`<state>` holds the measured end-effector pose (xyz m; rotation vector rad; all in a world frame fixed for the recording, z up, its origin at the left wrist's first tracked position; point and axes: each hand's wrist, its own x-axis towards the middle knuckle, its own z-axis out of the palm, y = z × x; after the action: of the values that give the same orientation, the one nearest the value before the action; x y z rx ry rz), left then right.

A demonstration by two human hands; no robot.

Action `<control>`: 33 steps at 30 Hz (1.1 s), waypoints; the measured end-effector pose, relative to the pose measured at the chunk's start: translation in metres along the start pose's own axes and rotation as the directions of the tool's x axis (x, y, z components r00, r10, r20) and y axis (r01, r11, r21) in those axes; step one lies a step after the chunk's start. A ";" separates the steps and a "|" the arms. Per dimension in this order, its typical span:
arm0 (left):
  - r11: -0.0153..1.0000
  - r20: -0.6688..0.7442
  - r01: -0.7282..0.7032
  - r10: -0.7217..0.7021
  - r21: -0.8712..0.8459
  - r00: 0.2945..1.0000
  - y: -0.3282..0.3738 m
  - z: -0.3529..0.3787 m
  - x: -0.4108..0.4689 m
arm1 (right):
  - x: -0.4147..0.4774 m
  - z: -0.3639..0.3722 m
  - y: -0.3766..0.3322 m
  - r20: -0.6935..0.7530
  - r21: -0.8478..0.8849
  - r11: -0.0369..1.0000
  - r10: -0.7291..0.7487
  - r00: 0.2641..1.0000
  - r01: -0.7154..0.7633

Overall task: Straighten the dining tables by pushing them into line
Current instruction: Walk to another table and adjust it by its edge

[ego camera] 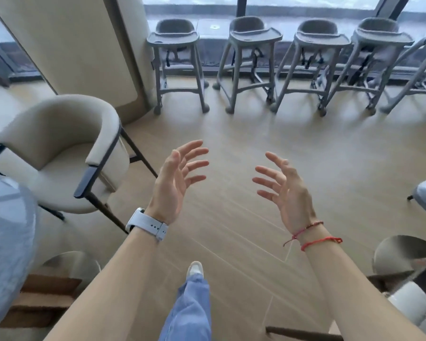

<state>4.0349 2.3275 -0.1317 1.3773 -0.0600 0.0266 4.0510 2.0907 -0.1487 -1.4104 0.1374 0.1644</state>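
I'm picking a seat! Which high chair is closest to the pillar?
The leftmost high chair, standing right beside the pillar; the others line up farther right.

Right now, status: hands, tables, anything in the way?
Left hand and right hand open, empty, in mid-air. Table at far left, untouched. Armchair beside it; high chairs in a row ahead.

Free room: wooden floor (pixel 231 134), centre of frame, open up to the top row.
Obstacles: cream armchair (pixel 59 153), middle left; table (pixel 8 230), lower left edge; pillar (pixel 84 50), upper left; grey high chairs (pixel 256 35), standing side by side across the top; round metal base (pixel 401 252), lower right.
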 end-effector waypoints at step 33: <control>0.985 0.592 0.166 -0.162 0.048 0.790 -0.098 0.296 0.645 | 0.468 -0.280 -0.137 -0.616 0.137 0.980 -0.032 0.787 0.147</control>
<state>4.6758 2.0081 -0.1340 1.3343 -0.4686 -0.5603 4.5377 1.8088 -0.1494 -1.2421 0.6093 -0.3917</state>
